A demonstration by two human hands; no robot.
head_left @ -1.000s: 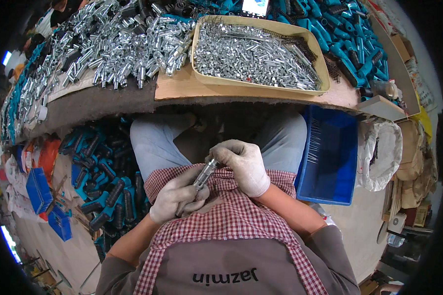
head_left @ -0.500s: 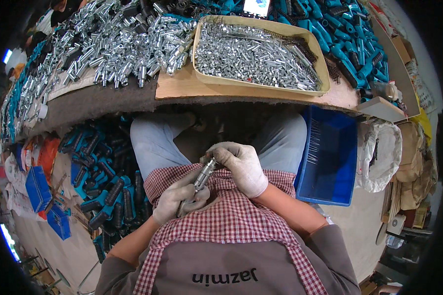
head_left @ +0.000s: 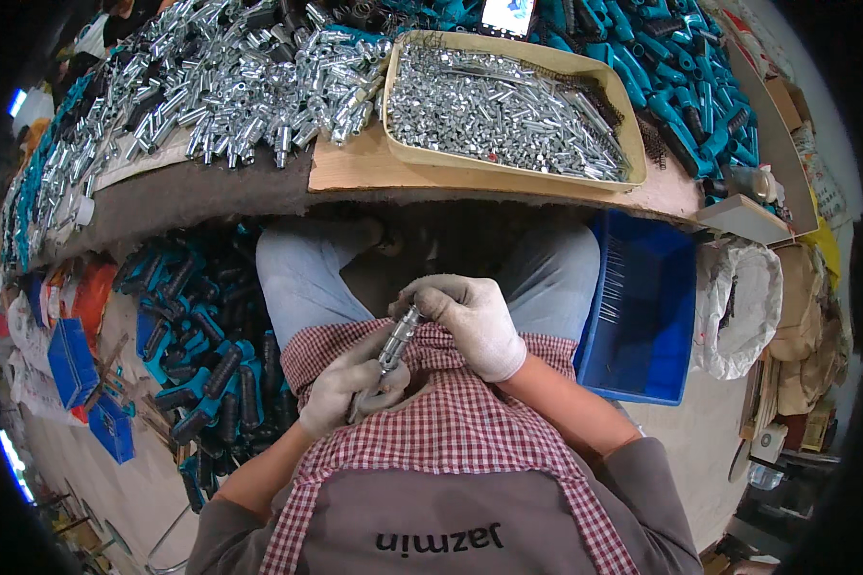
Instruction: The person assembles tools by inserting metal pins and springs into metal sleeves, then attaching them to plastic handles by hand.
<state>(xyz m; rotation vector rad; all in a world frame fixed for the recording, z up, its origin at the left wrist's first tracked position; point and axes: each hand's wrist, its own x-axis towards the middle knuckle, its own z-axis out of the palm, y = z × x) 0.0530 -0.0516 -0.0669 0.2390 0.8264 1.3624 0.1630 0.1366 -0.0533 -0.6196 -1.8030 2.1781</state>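
Left grip curled round metal cylinder; right grip pinched near top, forearms angled inward.

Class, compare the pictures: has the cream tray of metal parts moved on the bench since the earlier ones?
No. The cream tray keeps its place against the wooden board beneath it; both shift slightly rightward together in view.
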